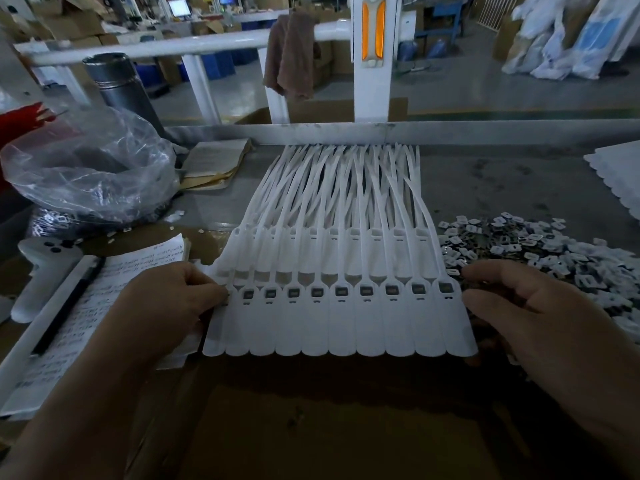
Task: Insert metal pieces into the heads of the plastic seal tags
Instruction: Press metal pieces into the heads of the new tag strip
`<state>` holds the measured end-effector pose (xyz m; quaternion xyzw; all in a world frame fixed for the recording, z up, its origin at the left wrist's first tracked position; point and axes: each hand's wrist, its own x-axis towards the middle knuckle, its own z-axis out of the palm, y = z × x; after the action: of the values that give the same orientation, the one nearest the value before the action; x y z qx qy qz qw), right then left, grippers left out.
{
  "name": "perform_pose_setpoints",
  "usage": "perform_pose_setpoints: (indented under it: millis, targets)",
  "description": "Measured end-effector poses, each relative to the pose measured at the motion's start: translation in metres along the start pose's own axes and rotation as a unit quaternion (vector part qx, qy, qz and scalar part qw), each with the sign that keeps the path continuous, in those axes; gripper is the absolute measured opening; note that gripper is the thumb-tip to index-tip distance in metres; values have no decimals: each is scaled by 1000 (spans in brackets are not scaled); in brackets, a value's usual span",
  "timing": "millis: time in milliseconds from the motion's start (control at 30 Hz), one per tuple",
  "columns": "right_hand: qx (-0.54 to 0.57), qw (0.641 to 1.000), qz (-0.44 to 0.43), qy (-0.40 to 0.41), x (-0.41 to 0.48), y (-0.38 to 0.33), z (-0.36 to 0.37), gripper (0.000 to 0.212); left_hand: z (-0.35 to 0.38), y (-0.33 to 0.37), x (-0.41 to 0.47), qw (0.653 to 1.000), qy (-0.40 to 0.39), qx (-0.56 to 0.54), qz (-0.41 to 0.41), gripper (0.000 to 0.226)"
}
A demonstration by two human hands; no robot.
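Fingers [207, 287] of left hand [162, 303] curled, pinching the left edge of the strip of seal tags [339, 327]. Fingers [491, 275] of right hand [540, 320] loosely curled, tips at the strip's right edge; gripping or merely touching, impossible to tell. Strip flat on the tabletop [485, 188] between both hands, white, tails fanned away toward the far rail. Row of heads [341, 292] across the strip's middle, each with a dark insert seated. Heap of metal pieces [540, 251] just right of the strip, behind the right hand. Left of the strip, handwritten notebook [114, 292] with a black pen [69, 306] on it. Farther left and behind, crumpled clear plastic bag [86, 174] and steel flask [117, 84].
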<state>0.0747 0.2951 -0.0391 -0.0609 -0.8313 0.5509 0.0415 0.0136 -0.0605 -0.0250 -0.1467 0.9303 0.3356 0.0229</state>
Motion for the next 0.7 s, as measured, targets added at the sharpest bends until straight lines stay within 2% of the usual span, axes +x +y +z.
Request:
perform_pose_setpoints:
  millis: [233,333,467,700]
  targets:
    - [-6,1000,-9,1,1,0,2,14,1,-10,6,999,-15,-52,6,2]
    - [0,1000,-15,4,1,1,2,16,1,-13,7,995,-21,-96,-8,10]
    - [10,1000,-16,4,1,2,2,16,4,-13,6,994,-25,-102,-12,19]
    - [27,1000,-15,-4,1,1,2,20,7,-13,1,983,-39,-177,-29,11]
